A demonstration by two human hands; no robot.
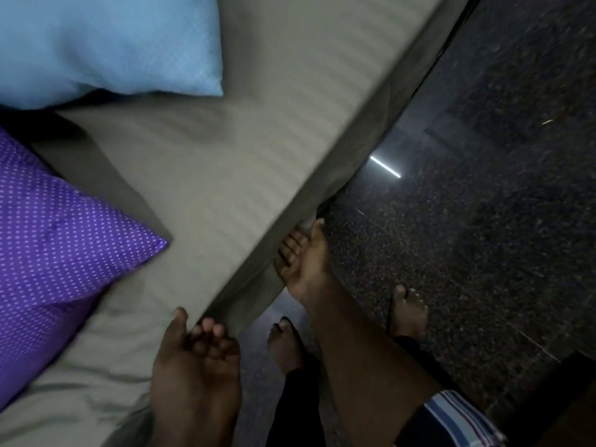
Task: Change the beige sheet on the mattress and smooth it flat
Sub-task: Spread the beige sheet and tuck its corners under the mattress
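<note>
A beige striped sheet (232, 156) covers the mattress, whose edge runs diagonally from the bottom left to the top right. My left hand (196, 356) is at the near edge of the mattress, thumb on top of the sheet and fingers curled around the hanging hem. Further along the same edge my right hand (303, 262) grips the sheet's side, its fingers curled under the fabric. The sheet is wrinkled near my left hand and smoother further up. The view is motion-blurred.
A light blue pillow (106, 43) lies at the top left of the mattress and a purple dotted pillow (54, 246) at the left. Dark speckled floor (483, 188) lies to the right. My bare feet (408, 314) stand beside the bed.
</note>
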